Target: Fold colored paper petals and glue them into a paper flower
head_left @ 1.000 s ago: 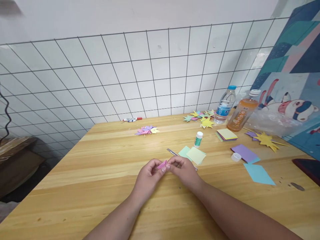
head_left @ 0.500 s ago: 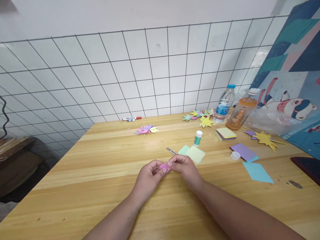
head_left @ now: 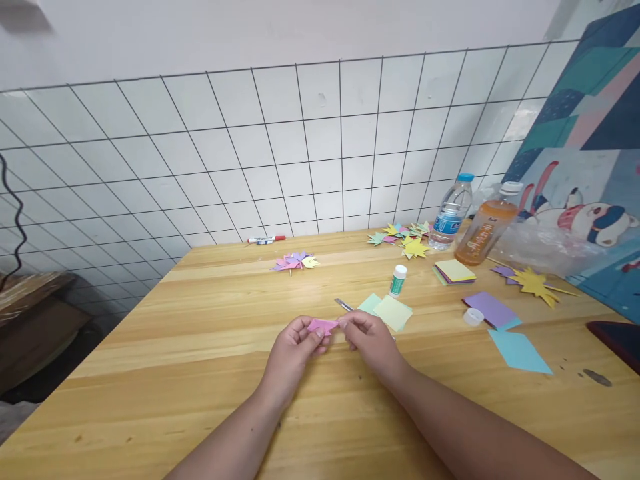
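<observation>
A small pink folded paper point(head_left: 323, 325) is held between both hands, just above the wooden table point(head_left: 210, 347). My left hand point(head_left: 293, 347) is closed on its left part, with the thumb on top. At the paper's pointed right end, my right hand point(head_left: 373, 340) pinches the tip between thumb and fingers. Behind the right hand lie pale yellow and green paper squares point(head_left: 394, 312) and a craft knife point(head_left: 343, 304), partly covered by the hand. A glue stick point(head_left: 398, 281) without its cap on stands just beyond them.
Folded paper leaves point(head_left: 295, 261) lie further back, and more paper stars point(head_left: 414, 247) sit near a water bottle point(head_left: 450, 215) and an orange drink bottle point(head_left: 485, 232). To the right are a paper stack point(head_left: 454, 271), purple paper point(head_left: 493, 309), blue paper point(head_left: 520, 351) and a white cap point(head_left: 473, 317). Markers point(head_left: 267, 240) rest by the wall.
The pink paper has opened into a wider, pointed shape. My right fingers have shifted to its right tip, and the left hand has turned slightly. The view has tilted a little.
</observation>
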`<state>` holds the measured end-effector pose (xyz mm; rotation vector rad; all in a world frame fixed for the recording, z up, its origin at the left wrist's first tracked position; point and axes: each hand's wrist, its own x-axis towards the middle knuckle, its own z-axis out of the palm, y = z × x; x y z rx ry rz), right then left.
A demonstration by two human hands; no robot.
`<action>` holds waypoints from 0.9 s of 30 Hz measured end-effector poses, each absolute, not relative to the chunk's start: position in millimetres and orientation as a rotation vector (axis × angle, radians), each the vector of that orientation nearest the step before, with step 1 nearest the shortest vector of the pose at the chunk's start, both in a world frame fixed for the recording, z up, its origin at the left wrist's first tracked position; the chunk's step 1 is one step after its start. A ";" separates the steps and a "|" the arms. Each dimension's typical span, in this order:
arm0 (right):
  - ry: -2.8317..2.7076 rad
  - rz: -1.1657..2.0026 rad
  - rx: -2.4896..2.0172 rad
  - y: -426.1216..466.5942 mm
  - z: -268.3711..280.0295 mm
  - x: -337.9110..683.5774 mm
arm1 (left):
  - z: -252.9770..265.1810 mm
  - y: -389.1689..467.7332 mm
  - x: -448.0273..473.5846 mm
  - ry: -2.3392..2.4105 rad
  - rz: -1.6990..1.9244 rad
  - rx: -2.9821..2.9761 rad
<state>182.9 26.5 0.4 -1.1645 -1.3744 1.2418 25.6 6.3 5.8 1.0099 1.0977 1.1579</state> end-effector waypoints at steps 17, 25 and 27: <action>-1.695 0.986 -1.132 24.2 -3.6 182.9 | -0.9 7.3 25.0 1.198 1.031 1.292; -1.802 0.889 -1.168 22.2 -1.2 183.0 | -4.0 7.4 24.6 1.214 1.051 1.306; -1.775 0.922 -1.186 23.4 -3.4 183.1 | -2.8 6.8 25.2 1.206 1.047 1.341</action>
